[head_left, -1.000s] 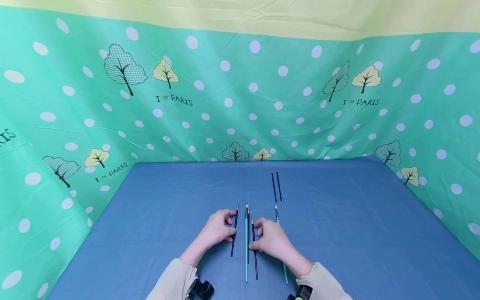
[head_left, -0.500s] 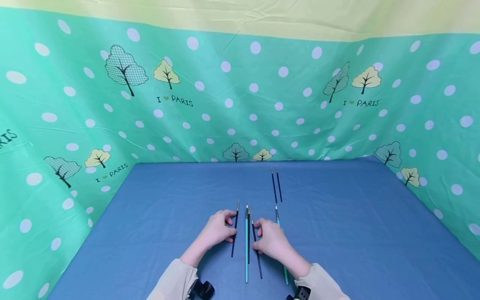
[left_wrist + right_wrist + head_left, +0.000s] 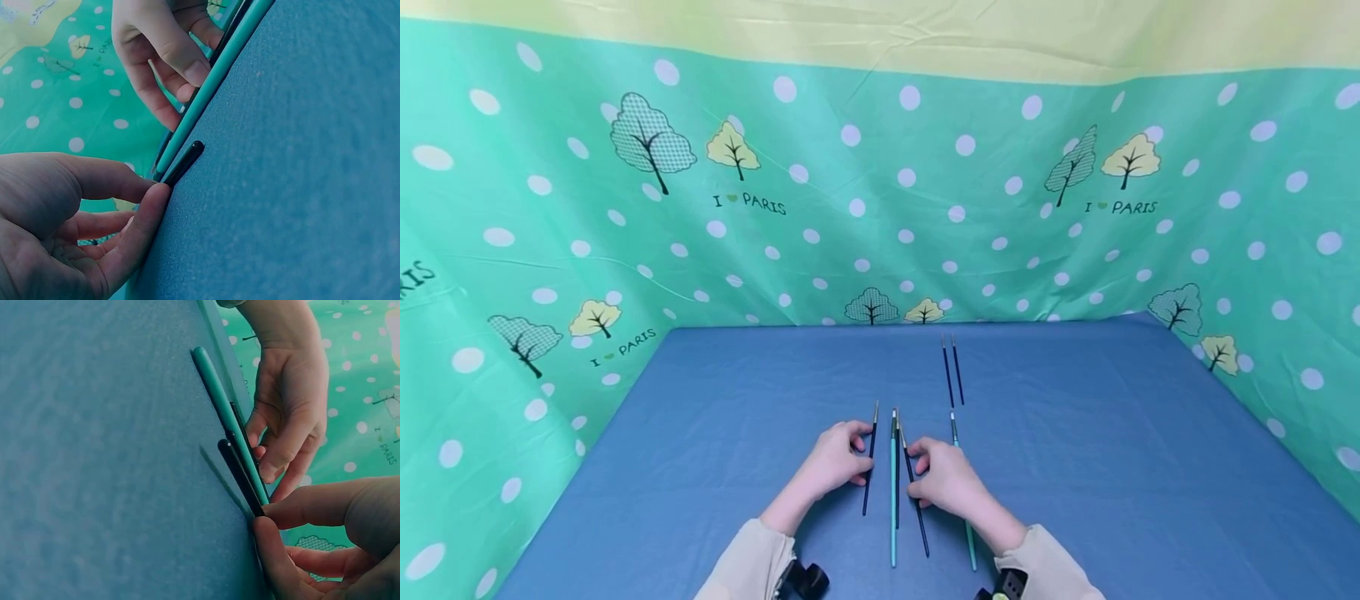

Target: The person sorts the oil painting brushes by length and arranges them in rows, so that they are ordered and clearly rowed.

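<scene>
In the head view my left hand (image 3: 833, 457) pinches a dark-handled paintbrush (image 3: 866, 493) between thumb and finger, its bristles pointing away from me. The left wrist view shows the rounded black handle end (image 3: 186, 164) sticking out past the fingertips. My right hand (image 3: 947, 482) pinches another dark paintbrush (image 3: 921, 527); its bristle end leans left towards the middle pair. Between the hands lie a longer turquoise paintbrush (image 3: 893, 500) and a dark paintbrush (image 3: 898, 471), side by side. In the right wrist view the held handle (image 3: 237, 472) appears lifted, with a shadow beneath it.
Partly under my right wrist lies a second turquoise paintbrush (image 3: 971, 546). Two dark paintbrushes (image 3: 948, 375) rest parallel farther back. A blue cloth (image 3: 737, 392) covers the table, and a green polka-dot curtain (image 3: 820, 217) hangs behind it.
The brush in my right hand has turned: its handle end has swung right, its bristle end slightly left towards the middle pair. My right thumb has shifted a little right. The left hand stays put.
</scene>
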